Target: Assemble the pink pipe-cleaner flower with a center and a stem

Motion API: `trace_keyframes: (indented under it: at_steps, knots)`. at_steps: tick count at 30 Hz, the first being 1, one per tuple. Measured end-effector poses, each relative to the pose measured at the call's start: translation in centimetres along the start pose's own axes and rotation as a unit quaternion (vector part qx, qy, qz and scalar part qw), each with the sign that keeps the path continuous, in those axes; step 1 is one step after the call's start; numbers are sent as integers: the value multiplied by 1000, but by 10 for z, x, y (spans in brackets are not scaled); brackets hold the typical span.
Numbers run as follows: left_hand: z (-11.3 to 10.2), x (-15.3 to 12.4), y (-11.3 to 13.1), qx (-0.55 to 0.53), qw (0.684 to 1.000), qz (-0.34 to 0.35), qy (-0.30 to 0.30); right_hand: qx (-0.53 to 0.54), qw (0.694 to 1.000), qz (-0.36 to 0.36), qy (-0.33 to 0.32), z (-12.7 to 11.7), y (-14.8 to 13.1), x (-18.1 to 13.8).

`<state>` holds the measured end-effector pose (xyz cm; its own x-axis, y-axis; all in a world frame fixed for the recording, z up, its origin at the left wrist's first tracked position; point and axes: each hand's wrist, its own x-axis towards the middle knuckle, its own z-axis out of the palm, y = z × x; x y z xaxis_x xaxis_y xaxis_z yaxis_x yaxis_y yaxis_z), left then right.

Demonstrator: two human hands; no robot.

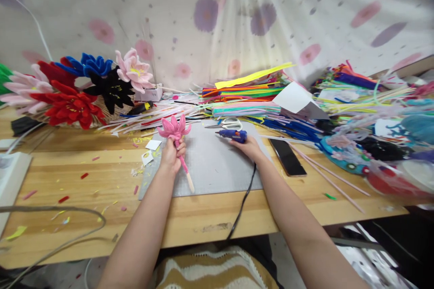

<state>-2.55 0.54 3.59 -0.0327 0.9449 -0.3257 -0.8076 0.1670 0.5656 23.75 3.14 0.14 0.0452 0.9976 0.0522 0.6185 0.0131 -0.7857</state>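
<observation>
My left hand [173, 156] is closed around the stem of a pink pipe-cleaner flower [174, 127]. Its petals spread above my fist, and the stem tilts down to a pale, unwrapped end below it. On the right, my right hand [249, 146] grips a blue glue gun [232, 135], whose nozzle points left toward the flower with a gap between them. A black cord runs from the glue gun down over the table's front edge. Beneath both hands lies a grey cutting mat [213, 171]. Scissors [228, 123] with white handles rest at the mat's far edge.
Bundles of coloured pipe cleaners [247, 110] line the back of the wooden table [111, 158]. Finished fuzzy flowers [73, 104] stand at the back left. A phone [288, 157] lies right of the mat, beside long pink stems [328, 178]. Scraps litter the left side, where a cable [77, 211] curves.
</observation>
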Motion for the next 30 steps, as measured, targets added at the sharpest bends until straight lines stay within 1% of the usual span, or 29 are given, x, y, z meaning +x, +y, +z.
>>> trace_keyframes:
  at_steps: [4,7,9,11,12,13,15,17,19,21,22,24,26,28,30]
  knots:
    - [1,0,0,15,1000,11,13,-63,998,12,-8,1,-3,2]
    - [2,1,-1,28,999,33,28,-109,993,-35,-10,-9,-5,-5]
    - [3,2,-2,47,996,59,40,-174,983,-60,12,-20,-7,-15]
    - [4,3,-4,76,991,90,57,-266,962,-39,53,-28,-11,-29]
    - [5,3,-5,93,988,106,65,-299,953,-23,50,-31,-15,-36]
    - [6,3,-6,108,984,120,72,-312,950,-9,22,-32,-21,-42]
    - [9,2,-8,133,978,144,77,-286,956,6,-65,-26,-39,-50]
    - [11,1,-10,152,972,160,79,-207,971,-41,-110,-12,-63,-50]
    - [12,0,-13,167,968,171,82,-98,983,-103,-117,9,-89,-43]
    - [11,0,-16,179,963,181,87,-7,979,-155,-136,31,-114,-35]
    - [10,0,-17,182,961,186,88,19,974,-172,-146,42,-124,-31]
    - [6,1,-19,185,959,195,91,51,970,-186,-145,59,-139,-26]
    - [3,2,-20,185,957,201,96,73,971,-186,-134,71,-146,-23]
    - [2,2,-19,188,956,203,103,77,971,-190,-126,77,-149,-21]
    - [3,1,-18,190,956,198,103,53,972,-203,-110,79,-150,-19]
